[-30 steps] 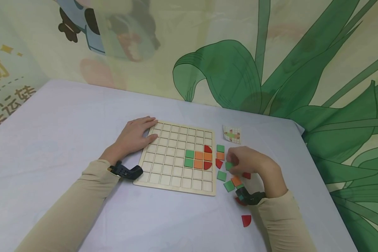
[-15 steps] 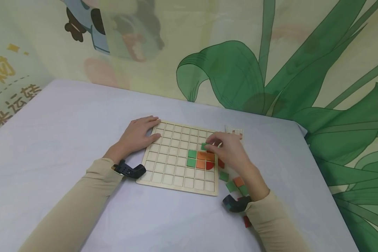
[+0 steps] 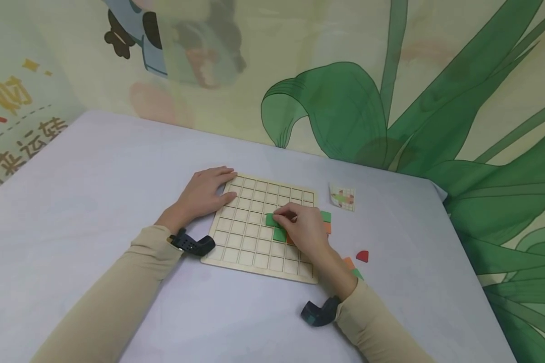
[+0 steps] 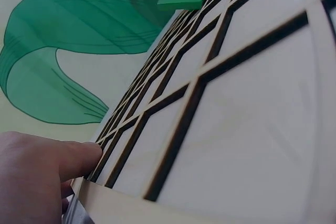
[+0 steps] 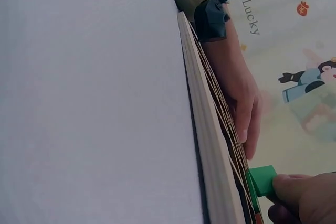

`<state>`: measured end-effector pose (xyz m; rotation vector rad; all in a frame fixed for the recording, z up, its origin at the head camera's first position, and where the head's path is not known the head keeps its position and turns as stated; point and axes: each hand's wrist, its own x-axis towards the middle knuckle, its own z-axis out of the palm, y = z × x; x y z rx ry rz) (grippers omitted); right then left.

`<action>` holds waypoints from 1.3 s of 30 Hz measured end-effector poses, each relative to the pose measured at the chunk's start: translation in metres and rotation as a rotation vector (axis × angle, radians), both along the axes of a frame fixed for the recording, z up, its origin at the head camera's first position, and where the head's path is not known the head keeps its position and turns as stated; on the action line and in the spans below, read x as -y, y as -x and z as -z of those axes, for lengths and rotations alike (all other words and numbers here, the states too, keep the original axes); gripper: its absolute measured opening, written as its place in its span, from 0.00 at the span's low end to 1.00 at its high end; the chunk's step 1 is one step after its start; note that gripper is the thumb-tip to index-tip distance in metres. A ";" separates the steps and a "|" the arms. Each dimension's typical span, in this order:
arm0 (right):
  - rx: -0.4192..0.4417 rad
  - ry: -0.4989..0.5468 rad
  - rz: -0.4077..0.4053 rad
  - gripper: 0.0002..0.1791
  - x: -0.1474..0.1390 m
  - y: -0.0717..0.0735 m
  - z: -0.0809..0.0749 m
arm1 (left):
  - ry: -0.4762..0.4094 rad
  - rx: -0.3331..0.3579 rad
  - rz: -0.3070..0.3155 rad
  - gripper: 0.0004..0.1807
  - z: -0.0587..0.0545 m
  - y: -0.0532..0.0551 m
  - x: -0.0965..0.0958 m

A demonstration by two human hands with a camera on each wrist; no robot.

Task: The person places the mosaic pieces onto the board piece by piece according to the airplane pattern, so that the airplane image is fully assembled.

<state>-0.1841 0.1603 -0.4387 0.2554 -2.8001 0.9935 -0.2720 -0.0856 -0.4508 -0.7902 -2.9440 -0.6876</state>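
Note:
My left hand [image 3: 206, 192] rests on the left edge of a wooden grid board [image 3: 236, 255], its fingers on the far left corner and its thumb on the grid. Over the middle of the board, my right hand [image 3: 306, 229] pinches a green square tile [image 3: 270, 220] between thumb and fingertips. In the right wrist view this green tile [image 5: 262, 180] stands slightly tilted above the board surface. Another green tile [image 3: 279, 234] lies in a cell just below it. The orange and red pieces on the board are mostly hidden behind my right hand.
Right of the board lie loose pieces: a green tile [image 3: 325, 216], an orange tile [image 3: 328, 228], another orange tile [image 3: 348, 262] and a red rounded piece [image 3: 362, 256]. A small printed pattern card [image 3: 343, 196] lies beyond them. The white tablecloth [image 3: 163, 151] meets a painted wall.
My right hand has picked up a green tile from the loose pieces at the right and carried it left over the board. My left hand has stayed on the board's edge.

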 end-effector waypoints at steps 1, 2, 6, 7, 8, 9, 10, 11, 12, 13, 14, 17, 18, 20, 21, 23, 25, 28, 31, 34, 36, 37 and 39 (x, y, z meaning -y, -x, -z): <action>-0.009 0.003 0.002 0.02 0.000 0.000 0.001 | 0.004 0.001 0.002 0.32 0.000 0.000 -0.001; -0.017 0.005 0.007 0.02 0.001 0.000 0.002 | 0.008 0.002 0.004 0.32 0.000 0.000 -0.001; -0.045 0.001 0.026 0.03 0.003 0.000 0.003 | 0.014 0.007 0.006 0.33 -0.001 0.000 -0.002; -0.050 0.001 0.031 0.03 0.004 0.000 0.003 | 0.017 0.008 0.005 0.33 -0.001 0.000 -0.001; -0.053 0.002 0.036 0.03 0.004 0.000 0.003 | 0.018 0.007 0.005 0.33 -0.001 0.000 -0.001; -0.056 0.004 0.042 0.03 0.005 0.000 0.004 | 0.018 0.006 0.004 0.32 -0.001 0.000 -0.001; -0.058 0.003 0.046 0.03 0.006 0.001 0.005 | 0.018 0.004 0.003 0.32 -0.001 0.000 0.000; -0.061 -0.001 0.049 0.03 0.007 0.001 0.006 | 0.016 0.004 0.002 0.32 -0.001 0.001 0.000; -0.065 -0.005 0.054 0.03 0.008 0.001 0.006 | 0.018 0.001 0.003 0.32 -0.001 0.001 0.000; -0.068 -0.015 0.057 0.03 0.008 0.001 0.007 | 0.018 -0.002 0.004 0.32 0.000 0.001 0.001; -0.070 -0.025 0.060 0.03 0.009 0.001 0.007 | 0.016 -0.005 0.006 0.32 0.000 0.002 0.001; -0.072 -0.051 0.063 0.03 0.010 0.000 0.007 | 0.012 -0.010 0.004 0.32 0.001 0.002 0.001; -0.068 -0.059 0.063 0.03 0.010 0.000 0.007 | 0.012 -0.012 0.005 0.32 0.001 0.002 0.001; -0.053 -0.070 0.064 0.03 0.010 -0.001 0.007 | 0.007 -0.015 0.005 0.31 0.001 0.002 0.001; -0.046 -0.076 0.063 0.03 0.010 -0.001 0.006 | 0.006 -0.016 0.005 0.31 0.001 0.002 0.001; -0.034 -0.085 0.062 0.03 0.010 -0.001 0.006 | 0.007 -0.016 0.007 0.31 0.002 0.002 0.001; -0.030 -0.090 0.063 0.03 0.010 -0.001 0.006 | 0.006 -0.013 0.007 0.32 0.002 0.002 0.001; -0.033 -0.100 0.063 0.03 0.010 -0.001 0.005 | 0.006 -0.008 0.009 0.32 0.001 0.002 0.001; -0.036 -0.113 0.056 0.04 0.010 -0.002 0.005 | 0.003 -0.005 0.009 0.32 0.001 0.002 0.000; -0.036 -0.123 0.041 0.05 0.010 -0.002 0.005 | 0.001 -0.004 0.009 0.32 0.001 0.002 0.000; -0.040 -0.133 0.026 0.06 0.009 -0.003 0.004 | 0.000 -0.004 0.009 0.32 0.002 0.002 0.000; -0.042 -0.137 0.021 0.06 0.009 -0.004 0.004 | 0.000 -0.005 0.010 0.32 0.002 0.003 0.000; -0.048 -0.152 0.008 0.07 0.009 -0.004 0.004 | 0.001 -0.007 0.010 0.32 0.002 0.003 0.001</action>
